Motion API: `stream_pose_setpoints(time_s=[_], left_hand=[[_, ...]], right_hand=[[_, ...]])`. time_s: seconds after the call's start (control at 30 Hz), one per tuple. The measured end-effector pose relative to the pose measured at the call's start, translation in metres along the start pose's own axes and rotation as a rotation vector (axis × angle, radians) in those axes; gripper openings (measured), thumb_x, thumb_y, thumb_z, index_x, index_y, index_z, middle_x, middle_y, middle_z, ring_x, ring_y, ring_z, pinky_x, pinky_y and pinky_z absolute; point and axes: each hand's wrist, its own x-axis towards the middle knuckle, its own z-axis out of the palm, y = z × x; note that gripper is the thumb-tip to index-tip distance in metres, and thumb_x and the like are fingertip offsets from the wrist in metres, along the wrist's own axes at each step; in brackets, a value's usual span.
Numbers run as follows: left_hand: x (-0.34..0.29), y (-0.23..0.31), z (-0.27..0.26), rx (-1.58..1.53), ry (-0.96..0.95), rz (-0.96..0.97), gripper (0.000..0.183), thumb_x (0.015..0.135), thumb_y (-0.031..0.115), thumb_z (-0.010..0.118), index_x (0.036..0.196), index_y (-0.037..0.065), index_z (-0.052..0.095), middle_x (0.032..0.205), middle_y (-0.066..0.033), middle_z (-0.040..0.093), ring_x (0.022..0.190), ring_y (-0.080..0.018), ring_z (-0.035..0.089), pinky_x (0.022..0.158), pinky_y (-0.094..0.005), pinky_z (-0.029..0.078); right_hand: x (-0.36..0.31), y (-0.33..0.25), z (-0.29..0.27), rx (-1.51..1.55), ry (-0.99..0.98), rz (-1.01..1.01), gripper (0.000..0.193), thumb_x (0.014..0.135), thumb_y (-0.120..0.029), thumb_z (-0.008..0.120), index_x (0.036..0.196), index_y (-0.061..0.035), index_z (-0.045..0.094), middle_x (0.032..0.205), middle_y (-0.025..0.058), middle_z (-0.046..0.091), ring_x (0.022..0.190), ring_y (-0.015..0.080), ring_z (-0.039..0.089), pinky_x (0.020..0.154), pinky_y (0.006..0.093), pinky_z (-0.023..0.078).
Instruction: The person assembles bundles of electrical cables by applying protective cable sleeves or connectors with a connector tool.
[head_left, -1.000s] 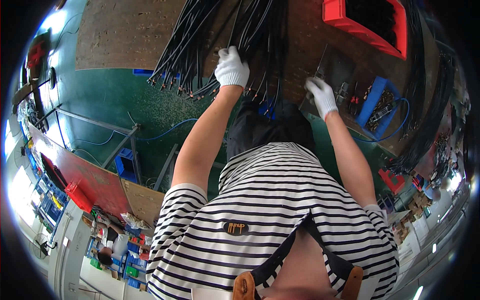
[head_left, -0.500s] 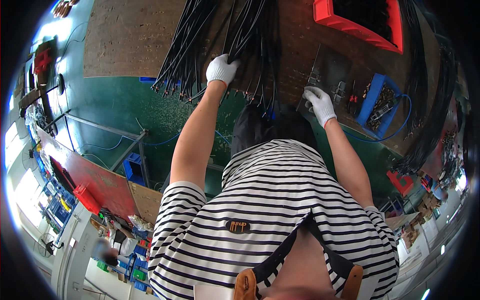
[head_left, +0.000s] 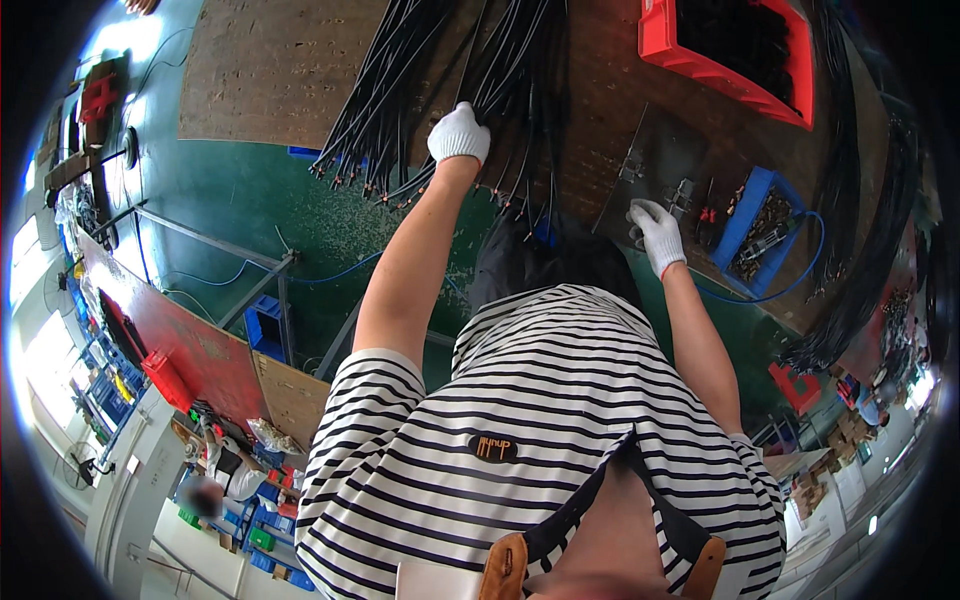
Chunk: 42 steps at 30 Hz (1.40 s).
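A thick spread of black cables [head_left: 395, 95] lies over the wooden table, their stripped, copper-coloured ends hanging past the near edge. My left hand [head_left: 460, 135], in a white knitted glove, is closed among them with a black cable [head_left: 470, 60] in its grip. The fingertips are hidden from above. To the right, my gloved right hand [head_left: 658, 236] hovers by the near edge of a dark metal plate [head_left: 665, 145], its fingers loosely bent and apart, holding nothing I can see. Small metal clamps [head_left: 682, 193] are mounted on the plate, just beyond that hand.
A blue bin [head_left: 757, 235] of small metal parts, with a blue hose beside it, stands right of the plate. Red-handled pliers [head_left: 708, 213] lie between. A red crate [head_left: 720, 75] of black pieces sits at the far right. More cables [head_left: 850, 240] hang over the right edge.
My left hand has closed further and shifted slightly right among the cables. My right hand has drawn a little nearer to me, away from the clamps. The whole view has shifted slightly.
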Motion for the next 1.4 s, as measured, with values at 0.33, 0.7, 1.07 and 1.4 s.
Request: stream_pose_setpoints(time_s=[0.33, 0.7, 1.07, 1.4], left_hand=[[-0.004, -0.021, -0.01, 0.15, 0.379, 0.202, 0.055, 0.074, 0.03, 0.083, 0.124, 0.012, 0.069, 0.129, -0.018, 0.066, 0.125, -0.0411, 0.062, 0.106, -0.0534, 0.05], [0.02, -0.003, -0.007, 0.212, 0.2, -0.034, 0.028, 0.086, 0.02, 0.073, 0.111, 0.007, 0.069, 0.113, -0.0183, 0.072, 0.108, -0.0357, 0.074, 0.093, -0.0442, 0.06], [0.023, -0.002, -0.031, 0.02, -0.007, -0.096, 0.034, 0.082, 0.026, 0.069, 0.107, 0.005, 0.08, 0.115, -0.0252, 0.078, 0.112, -0.041, 0.075, 0.094, -0.0484, 0.061], [-0.021, 0.014, -0.086, -0.506, -0.167, 0.144, 0.042, 0.083, 0.027, 0.074, 0.109, -0.005, 0.069, 0.098, -0.0238, 0.077, 0.094, -0.0391, 0.074, 0.089, -0.0467, 0.058]], right_hand=[[-0.012, -0.009, 0.006, -0.012, -0.023, -0.059, 0.035, 0.104, -0.026, 0.07, 0.131, -0.0036, 0.073, 0.103, 0.004, 0.076, 0.069, 0.0091, 0.063, 0.058, 0.0258, 0.048], [-0.01, 0.003, 0.006, 0.006, -0.034, -0.061, 0.032, 0.103, -0.024, 0.07, 0.127, -0.0029, 0.074, 0.1, 0.0045, 0.077, 0.066, 0.0097, 0.063, 0.057, 0.0272, 0.048], [-0.015, 0.01, 0.003, -0.008, -0.078, -0.071, 0.032, 0.104, -0.024, 0.067, 0.13, -0.0053, 0.071, 0.103, 0.0029, 0.076, 0.069, 0.0084, 0.062, 0.059, 0.0256, 0.047], [-0.013, 0.011, -0.021, 0.091, -0.008, -0.084, 0.033, 0.102, -0.023, 0.07, 0.125, -0.001, 0.074, 0.1, 0.0055, 0.078, 0.073, 0.0122, 0.066, 0.064, 0.0291, 0.051]])
